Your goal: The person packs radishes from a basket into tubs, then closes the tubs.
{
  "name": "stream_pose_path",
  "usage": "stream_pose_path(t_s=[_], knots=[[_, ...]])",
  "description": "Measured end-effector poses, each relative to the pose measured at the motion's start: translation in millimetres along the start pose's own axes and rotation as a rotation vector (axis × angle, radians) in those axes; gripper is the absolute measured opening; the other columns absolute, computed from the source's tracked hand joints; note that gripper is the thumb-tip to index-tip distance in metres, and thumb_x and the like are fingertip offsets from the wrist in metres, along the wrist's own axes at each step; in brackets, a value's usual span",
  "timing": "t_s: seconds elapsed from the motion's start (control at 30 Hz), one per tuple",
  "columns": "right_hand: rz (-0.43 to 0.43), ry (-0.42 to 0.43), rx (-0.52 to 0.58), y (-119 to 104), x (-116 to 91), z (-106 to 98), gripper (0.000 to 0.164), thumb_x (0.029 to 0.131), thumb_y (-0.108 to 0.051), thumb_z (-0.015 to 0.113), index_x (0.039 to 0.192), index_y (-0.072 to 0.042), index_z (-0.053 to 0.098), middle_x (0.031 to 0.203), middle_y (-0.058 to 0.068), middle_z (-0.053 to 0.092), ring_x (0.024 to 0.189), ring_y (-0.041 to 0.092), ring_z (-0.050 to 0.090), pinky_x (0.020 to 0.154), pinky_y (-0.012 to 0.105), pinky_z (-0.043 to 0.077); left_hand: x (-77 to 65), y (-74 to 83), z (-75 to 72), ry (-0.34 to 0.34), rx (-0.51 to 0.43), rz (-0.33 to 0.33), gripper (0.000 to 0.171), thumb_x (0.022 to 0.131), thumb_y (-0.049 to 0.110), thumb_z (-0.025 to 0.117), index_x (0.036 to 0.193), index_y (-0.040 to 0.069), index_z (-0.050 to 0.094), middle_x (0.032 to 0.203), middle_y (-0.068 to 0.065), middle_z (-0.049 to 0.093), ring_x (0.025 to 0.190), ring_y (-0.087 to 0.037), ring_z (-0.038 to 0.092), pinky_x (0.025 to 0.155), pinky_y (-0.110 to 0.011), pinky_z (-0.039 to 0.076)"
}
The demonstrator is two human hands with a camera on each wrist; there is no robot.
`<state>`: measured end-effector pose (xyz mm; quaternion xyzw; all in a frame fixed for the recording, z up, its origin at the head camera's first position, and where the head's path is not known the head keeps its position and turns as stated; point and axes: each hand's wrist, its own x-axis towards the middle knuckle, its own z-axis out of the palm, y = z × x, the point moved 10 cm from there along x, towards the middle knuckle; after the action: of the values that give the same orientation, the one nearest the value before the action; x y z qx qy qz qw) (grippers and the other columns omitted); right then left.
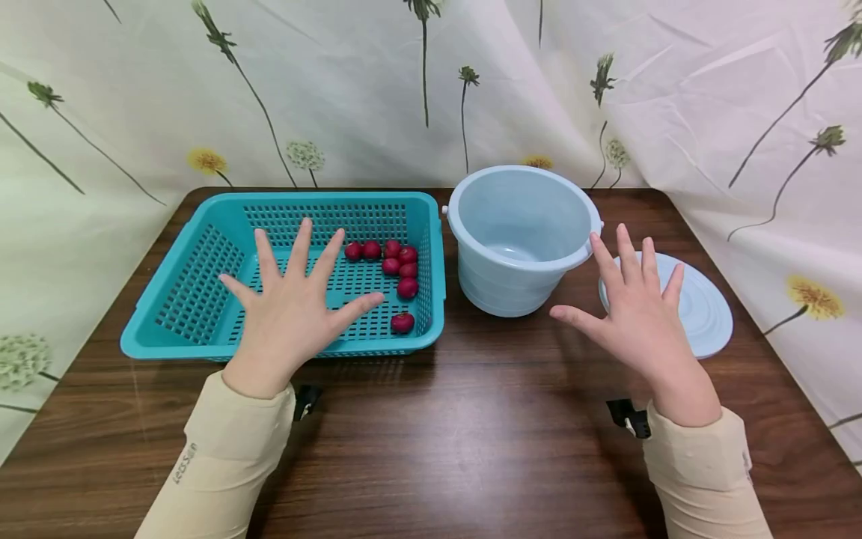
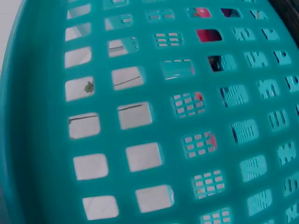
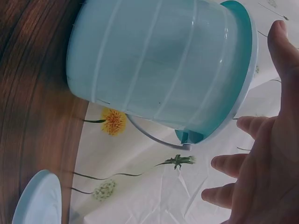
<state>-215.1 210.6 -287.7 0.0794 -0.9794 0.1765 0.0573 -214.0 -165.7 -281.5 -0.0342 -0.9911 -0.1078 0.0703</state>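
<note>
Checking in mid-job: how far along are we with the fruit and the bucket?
Done: the round pale-blue lid lies off the pale-blue plastic bucket, which looks empty. In hand: nothing; left hand and right hand hover open. Left: seven small red fruits sit in the teal perforated plastic basket.

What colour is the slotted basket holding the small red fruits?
The basket is turquoise, clearest in the head view; the left wrist view shows its perforated wall close up.
</note>
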Motion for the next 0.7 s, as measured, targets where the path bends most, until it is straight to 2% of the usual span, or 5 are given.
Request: stream_pose_path(t_s=[0.13,0.27,0.5,0.7], knots=[[-0.013,-0.007,0.063,-0.3,2.5,-1.9,0.1,0.087,-0.065,0.062,0.16,-0.026,0.006,0.168,0.006,-0.008,0.152,0.039,-0.015,0.112,0.071,-0.016,1.3,-1.0,-0.5,-0.038,-0.016,0.0,0.098,0.083,0.087,0.038,0.16,0.033,0.011,0.168,-0.009,-0.002,0.146,-0.052,-0.02,0.09,-0.09,-0.01],[-0.026,0.005,0.169,-1.3,4.8,-7.4,0.091,0.092,-0.056,0.062,0.16,-0.024,0.011,0.168,0.006,-0.003,0.154,0.038,-0.007,0.116,0.069,-0.007,1.9,-0.4,-1.9,-0.073,-0.044,0.004,0.097,0.084,0.085,0.038,0.16,0.033,0.01,0.168,-0.008,-0.001,0.147,-0.051,-0.018,0.091,-0.089,-0.009],[-0.049,0.031,0.384,-3.1,11.5,-17.1,0.076,0.099,-0.044,0.058,0.16,-0.028,0.015,0.168,0.0,0.001,0.155,0.031,-0.002,0.116,0.07,0.006,1.3,1.9,-10.8,-0.085,-0.05,0.016,0.095,0.085,0.084,0.038,0.16,0.033,0.007,0.168,-0.005,-0.004,0.148,-0.047,-0.02,0.098,-0.087,-0.005],[-0.035,0.085,0.44,-4.8,19.5,-26.2,0.068,0.101,-0.042,0.054,0.159,-0.026,0.021,0.167,0.001,0.011,0.154,0.033,0.01,0.115,0.071,0.012,1.0,5.6,-19.4,-0.099,-0.057,0.035,0.094,0.086,0.082,0.039,0.16,0.032,0.007,0.168,-0.004,-0.001,0.151,-0.045,-0.014,0.103,-0.084,0.006]])
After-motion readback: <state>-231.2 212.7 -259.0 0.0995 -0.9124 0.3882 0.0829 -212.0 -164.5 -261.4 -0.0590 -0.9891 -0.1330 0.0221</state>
